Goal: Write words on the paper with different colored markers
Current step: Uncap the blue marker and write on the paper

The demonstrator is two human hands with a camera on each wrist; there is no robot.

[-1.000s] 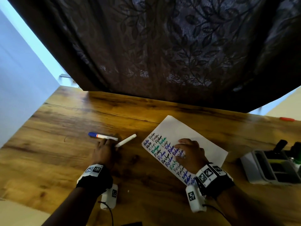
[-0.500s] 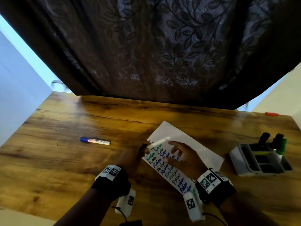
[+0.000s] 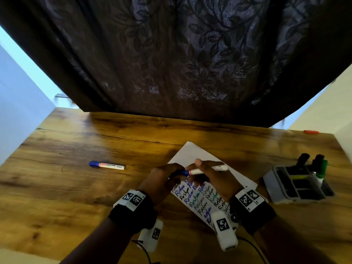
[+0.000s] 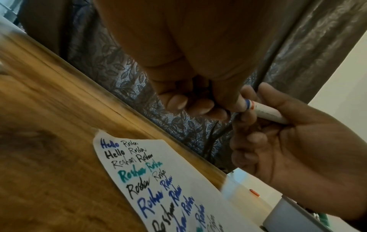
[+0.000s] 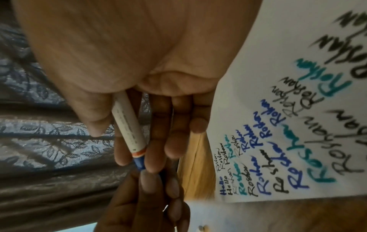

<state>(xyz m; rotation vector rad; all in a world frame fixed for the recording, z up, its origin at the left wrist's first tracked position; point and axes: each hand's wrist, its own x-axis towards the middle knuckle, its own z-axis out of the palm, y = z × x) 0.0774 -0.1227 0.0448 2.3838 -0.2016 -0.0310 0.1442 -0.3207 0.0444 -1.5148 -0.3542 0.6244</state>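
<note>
Above the written-on paper (image 3: 192,155) on the desk (image 3: 76,187), the right hand (image 3: 213,180) grips a white marker (image 3: 205,170) by its barrel while the left hand (image 3: 162,180) pinches its blue end.

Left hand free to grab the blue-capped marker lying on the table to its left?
Probably not yet: the left hand grips the blue cap end of the held marker, shared with the right hand. The path to the lying marker looks unobstructed.

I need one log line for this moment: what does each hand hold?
left hand: grips marker cap | right hand: holds marker barrel | over paper | spare marker on table
</note>
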